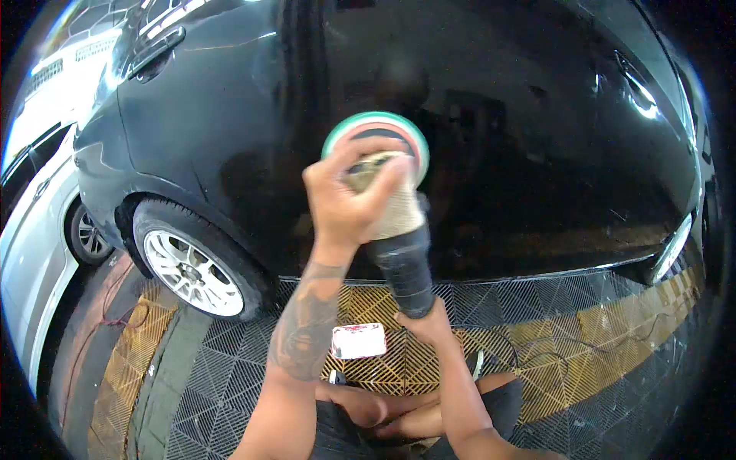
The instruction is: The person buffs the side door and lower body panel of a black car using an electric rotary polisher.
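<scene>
A car polisher (402,222) with a tan-wrapped head and a black body is held up against the side of a black car (253,130). Its round green-and-red pad (376,121) lies against the door panel. My left hand (349,192) is closed round the polisher's head, just behind the pad. Lower down, my right hand (429,322) grips the rear end of the black body; some of its fingers are hidden behind the tool.
On the yellow-and-black grated floor (230,368) lies a white rectangular item (359,340) with red marks. A dark cable (537,354) runs to the right. The car's white-spoked wheel (192,272) is at left, with a white car (46,207) beyond it.
</scene>
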{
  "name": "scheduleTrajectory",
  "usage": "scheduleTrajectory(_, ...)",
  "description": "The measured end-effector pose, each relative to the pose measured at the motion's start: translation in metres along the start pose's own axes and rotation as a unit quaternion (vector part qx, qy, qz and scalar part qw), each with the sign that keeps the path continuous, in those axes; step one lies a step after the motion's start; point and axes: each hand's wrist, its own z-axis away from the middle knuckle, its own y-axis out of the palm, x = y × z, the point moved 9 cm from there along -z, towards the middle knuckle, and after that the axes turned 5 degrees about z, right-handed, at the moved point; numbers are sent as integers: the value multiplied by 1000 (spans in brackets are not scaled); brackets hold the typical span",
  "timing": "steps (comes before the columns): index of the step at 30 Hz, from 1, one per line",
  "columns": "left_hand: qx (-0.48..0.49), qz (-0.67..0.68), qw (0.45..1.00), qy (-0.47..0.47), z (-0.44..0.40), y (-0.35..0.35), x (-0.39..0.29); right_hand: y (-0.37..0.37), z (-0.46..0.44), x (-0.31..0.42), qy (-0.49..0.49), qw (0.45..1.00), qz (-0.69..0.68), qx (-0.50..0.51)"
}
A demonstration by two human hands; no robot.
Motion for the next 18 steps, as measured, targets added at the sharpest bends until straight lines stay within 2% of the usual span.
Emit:
scheduleTrajectory(4,-61,-3,998,-7,-4,-69,6,15,3,60,-13,1000,-12,24)
scheduleTrajectory(6,-79,13,997,-11,-8,-87,8,18,1,81,-145,989,-16,-35)
scheduleTrajectory(9,-81,45,996,-17,-11,-88,10,21,11,90,-186,980,43,-56)
scheduleTrajectory(15,-34,66,997,-34,-4,-20,9,-16,20,58,-81,992,2,-97)
scheduleTrajectory(18,44,66,996,-30,-1,38,6,-41,30,25,-34,991,-18,-128)
